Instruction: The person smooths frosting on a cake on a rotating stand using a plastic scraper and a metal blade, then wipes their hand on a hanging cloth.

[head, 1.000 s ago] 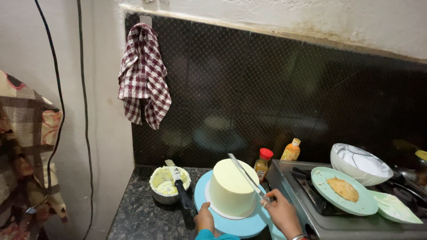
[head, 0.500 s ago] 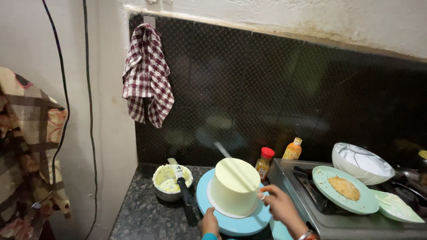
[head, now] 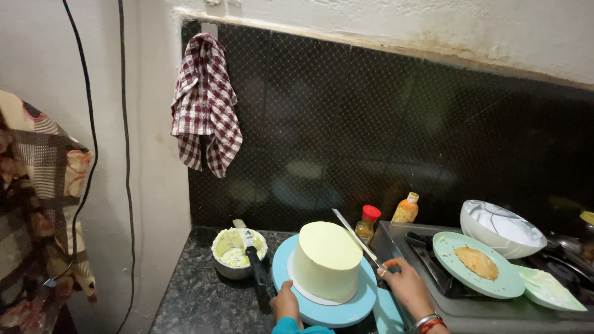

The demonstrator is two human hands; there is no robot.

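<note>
So this is the smoothing stage of frosting a cake, as far as I can judge: the coat is already on and it's down to cleaning up the sides. Biggest thing first, the pale blue turntable [head: 328,306] sits right under both hands, on the dark speckled counter [head: 198,297], and the left hand [head: 286,301] rests on its near rim, fingers curled over the edge like it's gripping to spin it. On the turntable stands the cake [head: 327,260], a tall straight-sided cylinder in pale yellow cream, just above the left hand and just to the left of the right one. It looks pretty tidy: flat top, sharp-ish top edge, even walls, no crumbs or bare patches that I can see, with a thin white board peeking out under it. The right hand [head: 405,283] is closed around the handle of a long thin spatula [head: 354,234], whose blade angles up and away from the hand, tip hanging near the cake's upper right edge; I can't tell if it's actually touching the cream. My guess for the next move: lay the blade flat and upright against the side, hold it steady, and let the left hand turn the base slowly so no ridge is dragged in. Left of the left hand there's a small steel bowl [head: 238,252] of leftover cream with a black-handled knife [head: 253,263] across it.
</note>
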